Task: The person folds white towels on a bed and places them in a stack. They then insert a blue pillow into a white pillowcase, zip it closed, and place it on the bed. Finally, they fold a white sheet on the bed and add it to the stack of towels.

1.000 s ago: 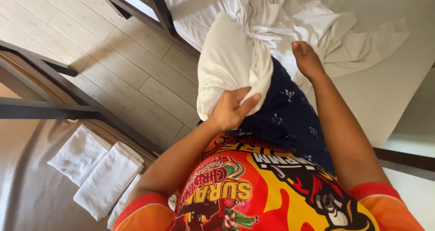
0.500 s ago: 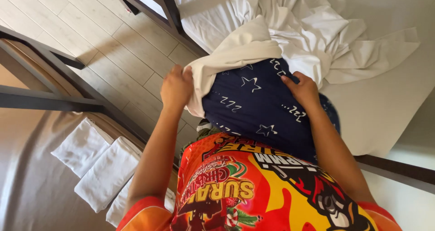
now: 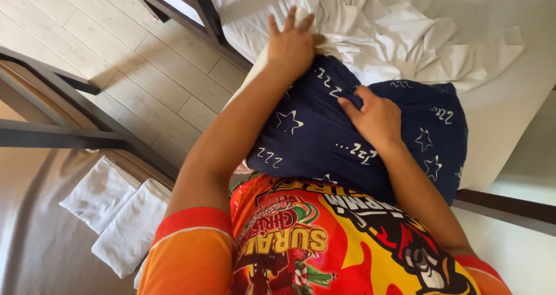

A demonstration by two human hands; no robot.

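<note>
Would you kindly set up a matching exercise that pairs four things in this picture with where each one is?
Things:
1. left hand
2. right hand
3. two folded white cloth towels
4. rumpled white bed sheet

Places:
A. on the brown surface at lower left
B. spread on the mattress beyond the pillow
C. at the top edge of the dark blue star-patterned pillow, where the white cloth meets it
D. pressed flat on the middle of the pillow's face

Pairs: 1-C, 2-D, 3-A, 4-B
</note>
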